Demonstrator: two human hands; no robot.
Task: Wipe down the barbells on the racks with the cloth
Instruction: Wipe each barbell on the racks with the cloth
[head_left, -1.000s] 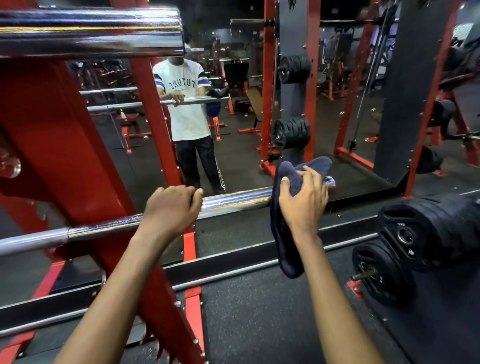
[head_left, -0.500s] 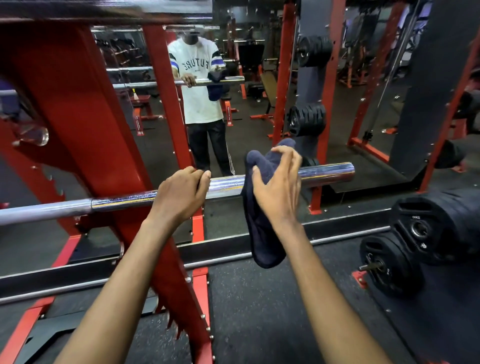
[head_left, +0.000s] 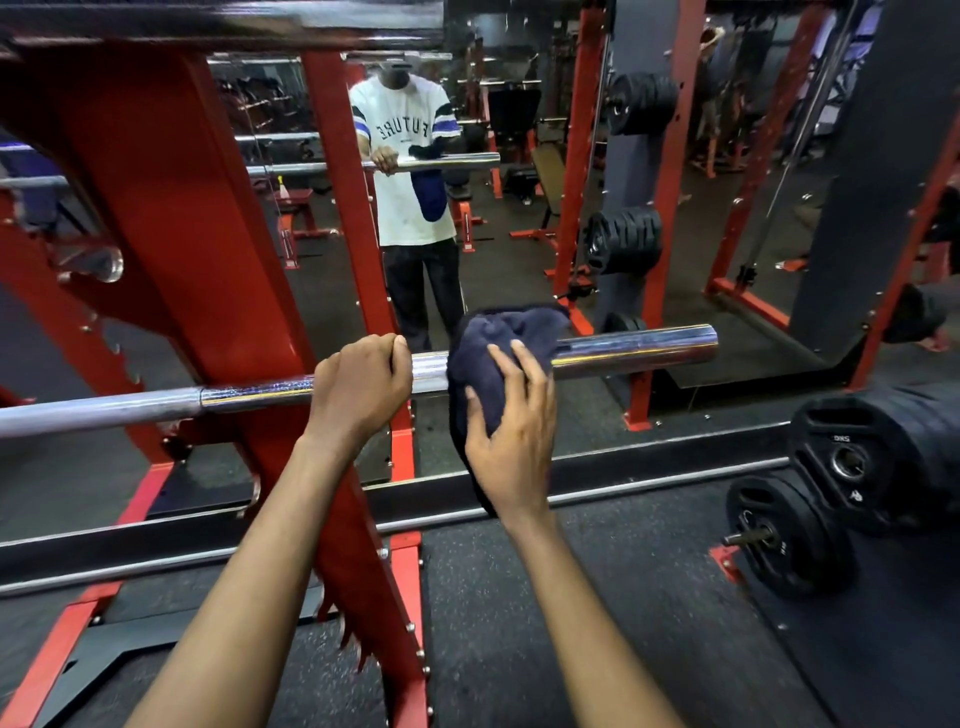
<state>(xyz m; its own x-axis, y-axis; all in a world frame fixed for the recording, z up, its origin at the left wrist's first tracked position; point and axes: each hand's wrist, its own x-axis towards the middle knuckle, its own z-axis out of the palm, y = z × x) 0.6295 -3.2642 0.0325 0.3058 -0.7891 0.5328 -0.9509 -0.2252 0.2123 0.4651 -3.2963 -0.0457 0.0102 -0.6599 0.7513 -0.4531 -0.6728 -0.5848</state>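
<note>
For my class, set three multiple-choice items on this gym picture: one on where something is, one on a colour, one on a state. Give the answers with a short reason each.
1. Where is the cloth?
A. On the floor
B. Draped over the barbell, right of the left hand
C. On the weight plates

2. What colour is the rack upright?
A. Red
B. Yellow
C. Green

3. What is the left hand doing?
A. Hanging free
B. Holding a bottle
C. Gripping the barbell bare

Answers:
1 B: the right hand presses the cloth onto the barbell beside the left hand.
2 A: the upright's paint is plainly red.
3 C: its fingers curl over the bar with no cloth under them.
</note>
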